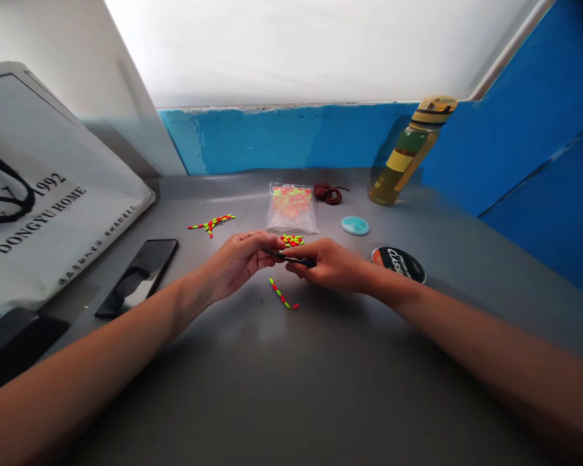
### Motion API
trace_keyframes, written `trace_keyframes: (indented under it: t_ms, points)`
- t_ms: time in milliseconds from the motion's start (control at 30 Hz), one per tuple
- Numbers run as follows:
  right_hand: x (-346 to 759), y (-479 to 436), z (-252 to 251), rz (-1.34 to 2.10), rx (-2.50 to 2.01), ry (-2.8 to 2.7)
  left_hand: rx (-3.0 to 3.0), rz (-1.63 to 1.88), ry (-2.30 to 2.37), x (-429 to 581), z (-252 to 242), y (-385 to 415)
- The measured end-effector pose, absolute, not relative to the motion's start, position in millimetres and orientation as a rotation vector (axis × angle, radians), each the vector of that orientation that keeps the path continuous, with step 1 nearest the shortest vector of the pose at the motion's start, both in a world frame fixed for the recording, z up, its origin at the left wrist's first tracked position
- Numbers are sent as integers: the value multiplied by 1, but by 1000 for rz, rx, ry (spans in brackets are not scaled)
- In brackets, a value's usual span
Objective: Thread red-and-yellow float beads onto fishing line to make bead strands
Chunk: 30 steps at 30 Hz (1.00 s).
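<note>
My right hand [333, 264] is closed around a slim metal tool with a dark blue handle [298, 261], maybe small pliers or scissors. Its tip points left, reaching the fingertips of my left hand [240, 262], which is closed in a pinch; what it pinches is too small to make out. Just beyond my fingers lies a small pile of red and yellow-green oval beads [292, 240]. Nearer to me, a short row of the same beads [280, 294] rests on the grey table [272, 388], with a red one at its near end.
Behind my hands lies a clear bag of beads [292, 210] beside a dark red cord bundle [329, 193]. More beads [210, 225] and a phone [138, 277] are left. To the right are a turquoise disc [355, 225], a black-labelled round spool [399, 264] and a bottle [398, 165].
</note>
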State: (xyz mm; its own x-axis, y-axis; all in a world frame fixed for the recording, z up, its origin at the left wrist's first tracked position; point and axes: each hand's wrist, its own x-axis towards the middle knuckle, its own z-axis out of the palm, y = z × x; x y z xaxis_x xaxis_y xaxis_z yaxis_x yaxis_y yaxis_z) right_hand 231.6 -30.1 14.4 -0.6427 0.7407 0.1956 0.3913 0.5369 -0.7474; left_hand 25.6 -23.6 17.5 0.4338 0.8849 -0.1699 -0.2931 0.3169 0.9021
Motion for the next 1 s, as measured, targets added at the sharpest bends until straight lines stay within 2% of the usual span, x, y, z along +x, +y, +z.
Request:
trace_keyframes:
  t_ms: [600, 700, 833, 933, 1000]
  points:
    - [236, -37, 22, 909, -967, -2313, 886, 999, 764, 24, 24, -24]
    - [238, -41, 23, 713, -1150, -2344, 811, 1106, 797, 21, 29, -21]
    - [236, -43, 11, 276, -1448, -2300, 809, 1112, 798, 23, 34, -26]
    - [234, -41, 0, 52, -1447, -2370, 879, 995, 680, 30, 39, -38]
    - [233, -40, -7, 21, -1389, -2408, 910, 917, 614, 34, 43, -47]
